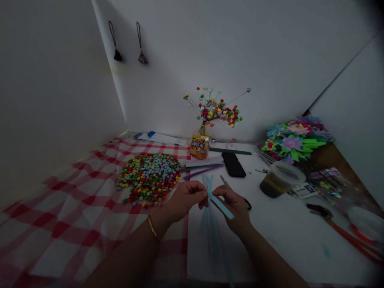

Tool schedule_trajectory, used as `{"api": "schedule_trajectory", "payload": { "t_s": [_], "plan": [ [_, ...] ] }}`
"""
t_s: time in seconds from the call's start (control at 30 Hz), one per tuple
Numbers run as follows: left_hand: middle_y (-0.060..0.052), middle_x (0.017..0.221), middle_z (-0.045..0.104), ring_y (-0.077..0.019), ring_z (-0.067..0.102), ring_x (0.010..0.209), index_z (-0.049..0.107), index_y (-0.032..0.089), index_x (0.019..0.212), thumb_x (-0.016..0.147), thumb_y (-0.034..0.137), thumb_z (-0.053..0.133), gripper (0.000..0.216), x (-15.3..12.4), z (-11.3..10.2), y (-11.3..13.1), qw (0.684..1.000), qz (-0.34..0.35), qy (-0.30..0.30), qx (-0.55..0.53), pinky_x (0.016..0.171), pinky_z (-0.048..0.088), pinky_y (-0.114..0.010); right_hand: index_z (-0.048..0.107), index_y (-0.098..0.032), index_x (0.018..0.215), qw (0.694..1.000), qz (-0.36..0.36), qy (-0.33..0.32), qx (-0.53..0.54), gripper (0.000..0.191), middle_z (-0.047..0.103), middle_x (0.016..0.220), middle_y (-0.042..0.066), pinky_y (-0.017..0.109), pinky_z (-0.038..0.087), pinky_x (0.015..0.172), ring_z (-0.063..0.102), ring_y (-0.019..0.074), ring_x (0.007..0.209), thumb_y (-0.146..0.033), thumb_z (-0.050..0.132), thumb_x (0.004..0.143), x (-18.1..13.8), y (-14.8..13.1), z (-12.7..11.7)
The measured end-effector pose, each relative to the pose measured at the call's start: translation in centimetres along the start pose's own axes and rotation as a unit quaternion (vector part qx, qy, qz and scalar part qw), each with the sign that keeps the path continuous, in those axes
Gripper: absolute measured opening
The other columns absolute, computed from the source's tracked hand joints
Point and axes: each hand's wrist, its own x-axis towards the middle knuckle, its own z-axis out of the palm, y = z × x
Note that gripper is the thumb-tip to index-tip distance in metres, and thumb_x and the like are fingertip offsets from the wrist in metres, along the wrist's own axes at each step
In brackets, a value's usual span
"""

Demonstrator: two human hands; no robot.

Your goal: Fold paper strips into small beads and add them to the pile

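Between the fingertips of both hands is a light blue paper strip (222, 209), with a small fold where the fingers meet. My left hand (189, 200), with a gold bangle on the wrist, pinches the fold from the left. From the right, my right hand (235, 208) grips the strip near that point, and one end sticks out toward the lower right. More pale blue strips (210, 236) lie on the white board below and behind the fingers. Scissors, partly covered by my right hand, show a blade (225, 182) beyond the knuckles.
Left, a heap of coloured paper stars (150, 176) lies on a red-checked cloth (99, 216). Behind stand a bottle (200, 146) of star-tipped stems and a black phone (233, 164). Right are a plastic tub (280, 180), fuzzy flowers (295, 140) and red-handled pliers (345, 230).
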Motion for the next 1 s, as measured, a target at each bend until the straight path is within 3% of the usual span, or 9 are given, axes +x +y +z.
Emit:
{"api": "schedule_trajectory", "payload": {
  "t_s": [0.23, 0.37, 0.5, 0.6, 0.7, 0.83, 1.0],
  "plan": [
    [-0.001, 0.061, 0.061, -0.0099, 0.051, 0.056, 0.06, 0.013, 0.067, 0.074, 0.024, 0.06, 0.013, -0.2, 0.2, 0.1, 0.99, 0.042, 0.01, 0.134, 0.054, 0.04, -0.023, 0.058, -0.019, 0.066, 0.994, 0.101, -0.022, 0.022, 0.013, 0.053, 0.064, -0.002, 0.027, 0.04, 0.06, 0.049, 0.0135, 0.063, -0.028, 0.062, 0.075, 0.2, -0.7, 0.3],
    [0.002, 0.061, 0.056, -0.0098, 0.051, 0.059, 0.059, 0.014, 0.07, 0.066, 0.024, 0.069, 0.015, -0.1, 0.8, -0.2, 0.997, 0.038, 0.044, 0.043, 0.058, 0.04, -0.023, 0.057, -0.019, 0.071, 0.984, 0.148, -0.011, 0.099, 0.015, 0.055, 0.065, -0.002, 0.025, 0.04, 0.059, 0.049, 0.0127, 0.062, -0.032, 0.062, 0.075, 0.1, -0.4, 0.6],
    [0.002, 0.064, 0.055, -0.0099, 0.05, 0.062, 0.06, 0.013, 0.067, 0.062, 0.023, 0.073, 0.017, 0.2, 0.7, -0.5, 0.997, 0.049, 0.061, 0.005, 0.061, 0.039, -0.023, 0.058, -0.019, 0.07, 0.997, 0.075, -0.01, 0.017, 0.012, 0.054, 0.066, -0.001, 0.026, 0.041, 0.061, 0.051, 0.013, 0.063, -0.029, 0.061, 0.076, 0.1, -0.3, 0.6],
    [0.002, 0.064, 0.055, -0.01, 0.05, 0.063, 0.06, 0.013, 0.066, 0.065, 0.022, 0.07, 0.014, 0.3, 0.2, -0.5, 0.997, 0.057, 0.05, 0.032, 0.061, 0.039, -0.023, 0.06, -0.019, 0.071, 0.996, -0.011, -0.008, -0.085, 0.008, 0.057, 0.072, 0.001, 0.029, 0.043, 0.068, 0.055, 0.0155, 0.07, -0.026, 0.061, 0.076, 0.1, -0.7, 0.4],
    [0.001, 0.061, 0.057, -0.0105, 0.052, 0.061, 0.061, 0.013, 0.067, 0.069, 0.02, 0.065, 0.008, 0.3, -0.1, -0.3, 0.995, 0.049, 0.028, 0.085, 0.061, 0.04, -0.023, 0.06, -0.02, 0.077, 0.992, -0.035, 0.001, -0.12, 0.007, 0.058, 0.076, 0.002, 0.03, 0.044, 0.069, 0.056, 0.0169, 0.073, -0.027, 0.061, 0.076, 0.0, -1.0, 0.1],
    [0.0, 0.061, 0.061, -0.01, 0.053, 0.055, 0.064, 0.012, 0.069, 0.07, 0.02, 0.065, 0.008, 0.1, 0.1, -0.1, 0.993, 0.021, 0.006, 0.117, 0.055, 0.041, -0.023, 0.057, -0.02, 0.069, 0.995, 0.029, 0.002, -0.098, 0.012, 0.057, 0.07, 0.001, 0.03, 0.044, 0.067, 0.054, 0.0162, 0.068, -0.029, 0.06, 0.075, 0.0, -0.7, 0.0],
    [0.0, 0.06, 0.063, -0.0091, 0.054, 0.052, 0.064, 0.012, 0.072, 0.065, 0.017, 0.069, 0.01, 0.1, 0.3, -0.2, 0.997, 0.008, 0.011, 0.075, 0.052, 0.042, -0.022, 0.058, -0.019, 0.067, 0.989, 0.138, 0.024, 0.042, 0.01, 0.058, 0.065, -0.001, 0.03, 0.043, 0.066, 0.052, 0.0154, 0.066, -0.026, 0.063, 0.069, 0.1, -0.1, -0.1]
  ]
}}
